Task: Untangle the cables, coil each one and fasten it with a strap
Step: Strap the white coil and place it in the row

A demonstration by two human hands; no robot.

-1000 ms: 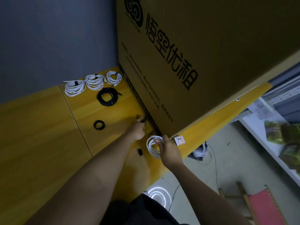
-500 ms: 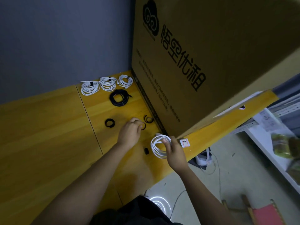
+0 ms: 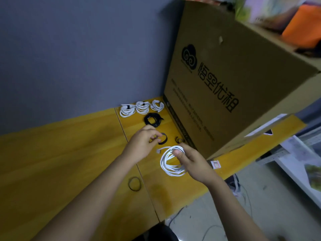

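The fingertips of the left hand (image 3: 141,145) pinch one end of a black strap (image 3: 163,139), which curls in an open arc just right of the fingers, near the centre of the frame. The right hand (image 3: 192,160) sits just below and right of it, thumb and fingers curled round a white coiled cable (image 3: 171,162); the loops hang together and one connector end pokes out at the coil's upper left. This coil carries no strap yet, so the step in hand appears to be wrapping the black strap round it.

Further up the frame, against the grey wall, three white coils (image 3: 141,107) lie in a row, at least two with a dark band across them, and a black coil (image 3: 153,119) lies just below them; these look finished. Another small black strap (image 3: 178,140) lies right of centre beside the cardboard box (image 3: 234,80), and a thin dark ring (image 3: 134,184) lies on the yellow table (image 3: 60,153) lower centre. No tangled cable shows on the table, so the work seems close to its end.

The box face bears a black cloud-shaped logo and large Chinese characters reading 悟空优租; the smaller lines beneath are too blurred to read. A small white-and-red label (image 3: 215,164) sits at the table edge right of the right hand, its print illegible.
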